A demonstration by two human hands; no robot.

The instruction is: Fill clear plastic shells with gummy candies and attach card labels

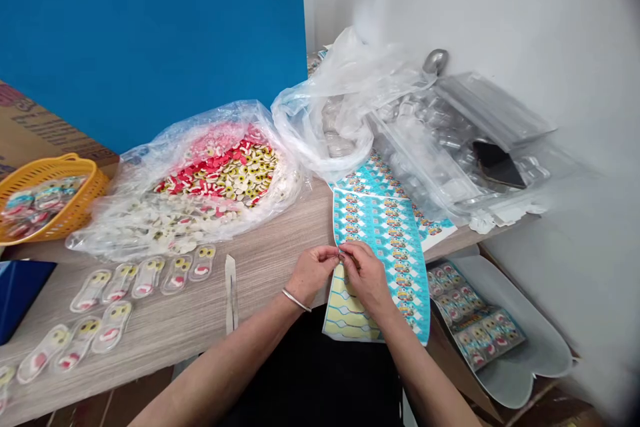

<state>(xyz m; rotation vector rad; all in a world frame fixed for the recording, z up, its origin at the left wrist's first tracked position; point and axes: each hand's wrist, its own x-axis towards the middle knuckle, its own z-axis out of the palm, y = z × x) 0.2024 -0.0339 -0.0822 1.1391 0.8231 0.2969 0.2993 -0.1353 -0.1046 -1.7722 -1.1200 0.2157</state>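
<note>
A sheet of blue and white printed stickers (400, 240) hangs partly over the table's front edge. On its lower left, bare yellow backing (350, 317) shows the outlines of removed stickers. My left hand (311, 273) and my right hand (367, 280) meet over the sheet's left side, thumbs and forefingers pinched together. Between the fingertips is a small bit of sticker, mostly hidden by the fingers. Further left, clear plastic blister shells (149, 277) lie in two rows, holding yellow-and-white eye-like pieces and red-and-white ones.
An open plastic bag (230, 173) spills red and yellow pieces at the back. Behind the sheet lie clear plastic packaging (425, 140) and a black phone (500, 163). A yellow basket (85, 207) stands far left; a box (530, 353) with packed shells sits below right. A pale strip (231, 290) lies near the front edge.
</note>
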